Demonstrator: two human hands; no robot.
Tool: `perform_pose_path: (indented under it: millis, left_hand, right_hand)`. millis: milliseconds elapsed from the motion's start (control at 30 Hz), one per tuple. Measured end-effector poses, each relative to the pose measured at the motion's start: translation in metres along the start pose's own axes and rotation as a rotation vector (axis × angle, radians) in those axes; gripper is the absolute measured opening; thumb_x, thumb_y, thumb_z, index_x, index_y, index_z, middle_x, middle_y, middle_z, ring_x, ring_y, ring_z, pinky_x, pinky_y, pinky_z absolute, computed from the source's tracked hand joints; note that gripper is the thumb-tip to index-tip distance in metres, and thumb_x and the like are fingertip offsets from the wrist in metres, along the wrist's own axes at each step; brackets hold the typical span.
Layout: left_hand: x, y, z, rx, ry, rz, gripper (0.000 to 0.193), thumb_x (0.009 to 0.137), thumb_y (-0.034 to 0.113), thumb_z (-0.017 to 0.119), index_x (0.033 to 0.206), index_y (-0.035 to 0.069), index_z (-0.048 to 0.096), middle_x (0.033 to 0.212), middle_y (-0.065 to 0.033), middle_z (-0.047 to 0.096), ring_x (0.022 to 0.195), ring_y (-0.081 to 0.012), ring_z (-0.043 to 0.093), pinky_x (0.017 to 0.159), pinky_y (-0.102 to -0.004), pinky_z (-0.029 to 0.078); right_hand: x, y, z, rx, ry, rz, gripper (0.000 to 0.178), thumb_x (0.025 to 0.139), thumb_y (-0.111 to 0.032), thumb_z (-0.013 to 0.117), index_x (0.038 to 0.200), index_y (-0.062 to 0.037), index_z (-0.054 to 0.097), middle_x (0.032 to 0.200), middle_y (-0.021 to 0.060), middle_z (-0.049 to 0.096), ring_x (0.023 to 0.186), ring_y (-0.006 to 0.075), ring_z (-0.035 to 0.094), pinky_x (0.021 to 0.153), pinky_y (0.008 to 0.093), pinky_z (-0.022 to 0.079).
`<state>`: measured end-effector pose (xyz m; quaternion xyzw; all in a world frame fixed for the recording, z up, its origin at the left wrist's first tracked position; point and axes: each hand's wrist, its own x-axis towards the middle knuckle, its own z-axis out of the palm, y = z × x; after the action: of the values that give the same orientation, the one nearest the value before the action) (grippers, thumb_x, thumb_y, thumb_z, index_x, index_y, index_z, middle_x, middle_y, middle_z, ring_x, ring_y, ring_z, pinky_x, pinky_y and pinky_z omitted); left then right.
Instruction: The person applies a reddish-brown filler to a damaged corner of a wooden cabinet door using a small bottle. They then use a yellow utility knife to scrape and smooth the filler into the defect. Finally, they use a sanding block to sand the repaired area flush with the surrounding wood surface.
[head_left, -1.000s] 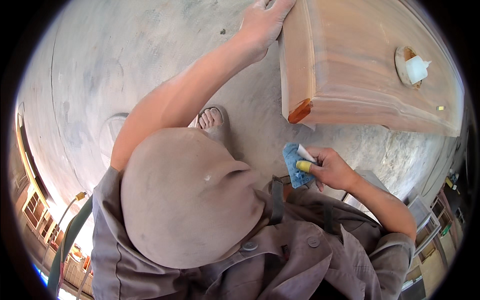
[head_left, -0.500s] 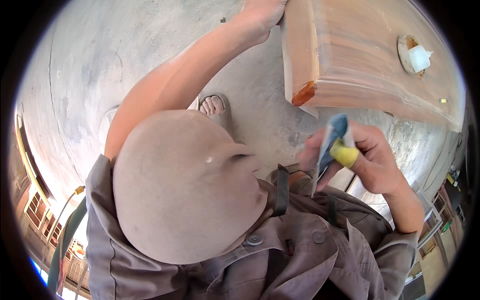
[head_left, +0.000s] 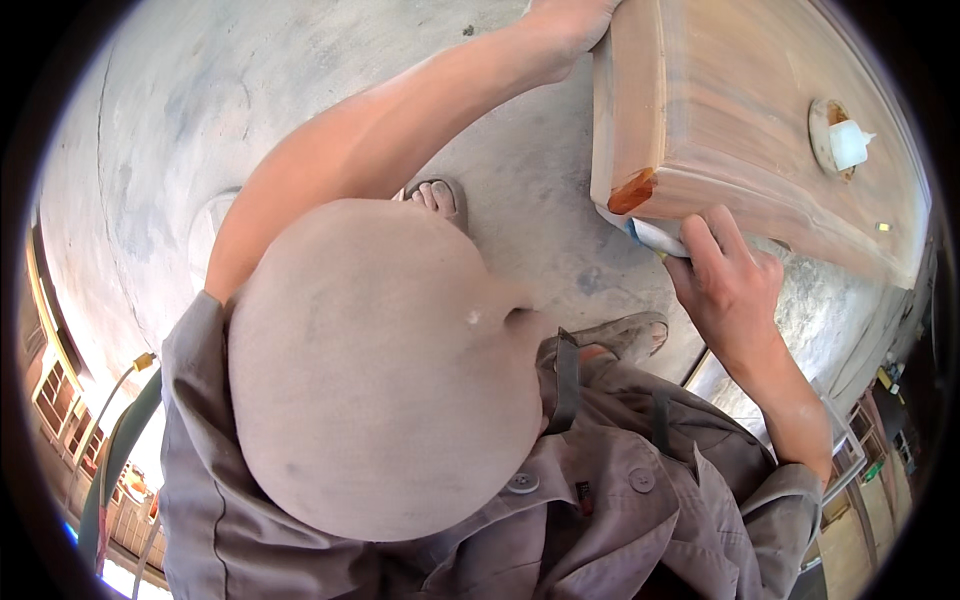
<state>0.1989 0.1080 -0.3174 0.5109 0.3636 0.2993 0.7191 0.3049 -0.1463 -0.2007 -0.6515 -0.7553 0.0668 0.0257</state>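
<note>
A large pale wooden furniture piece with a moulded edge fills the upper right, a reddish-brown patch at its near left corner. My left hand rests against its far left side; the fingers are hidden behind the wood and cut off by the picture's rim. Between the thumb and fingers of my right hand is a folded, blue-and-white sheet of sandpaper. It lies close along the near moulded edge, beside the corner patch; whether it touches the wood I cannot tell.
On the wood stand a round dish and a small white bottle with a nozzle. My sandalled feet are on the concrete floor. A green hose and a thin cable run at the lower left. Metal frames stand at the right.
My right hand has moved up from near my body to the wood's near edge, turning the sandpaper nearly level. My left hand stays at the wood. The view has shifted slightly.
</note>
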Motion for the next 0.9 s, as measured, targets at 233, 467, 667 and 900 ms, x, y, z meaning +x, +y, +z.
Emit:
perform_pose_path:
  millis: [233,467,667,900]
  left_hand:
    - [0.003,-0.004,0.006,-0.107,-0.040,-0.052,0.061,0.106,0.049,0.059,0.145,0.001,0.056,0.119,-0.0109,0.073,0.095,-0.0189,0.070,0.074,-0.0377,0.057]
    - [-0.001,0.002,-0.002,-0.009,0.038,-0.049,0.058,0.107,0.048,0.058,0.142,0.002,0.059,0.113,-0.0103,0.073,0.090,-0.0181,0.070,0.068,-0.0363,0.056]
    - [0.001,0.005,0.010,-0.027,-0.021,-0.090,0.060,0.106,0.049,0.058,0.143,0.002,0.058,0.112,-0.0104,0.073,0.087,-0.0173,0.070,0.066,-0.0352,0.056]
    - [-0.005,0.008,-0.007,0.091,0.080,-0.085,0.076,0.101,0.044,0.066,0.152,-0.007,0.045,0.123,-0.0189,0.069,0.104,-0.0234,0.068,0.085,-0.0371,0.055]
  right_hand:
    - [0.028,-0.012,0.011,0.008,0.126,-0.064,0.026,0.079,-0.020,0.081,0.092,-0.0146,0.059,0.090,0.0020,0.061,0.066,0.0203,0.067,0.049,0.0372,0.047]
    - [0.062,0.000,-0.021,0.258,0.067,0.051,0.020,0.082,-0.023,0.081,0.086,-0.0110,0.066,0.080,0.0076,0.067,0.068,0.0315,0.069,0.057,0.0449,0.050]
    - [0.079,-0.025,-0.023,0.110,-0.327,-0.131,0.015,0.083,-0.019,0.078,0.083,-0.0083,0.067,0.077,0.0137,0.067,0.081,0.0393,0.071,0.068,0.0474,0.054]
    - [-0.006,0.004,-0.019,0.589,-0.607,0.013,0.018,0.083,-0.010,0.077,0.098,-0.0029,0.070,0.105,0.0173,0.072,0.089,0.0333,0.074,0.075,0.0432,0.059]
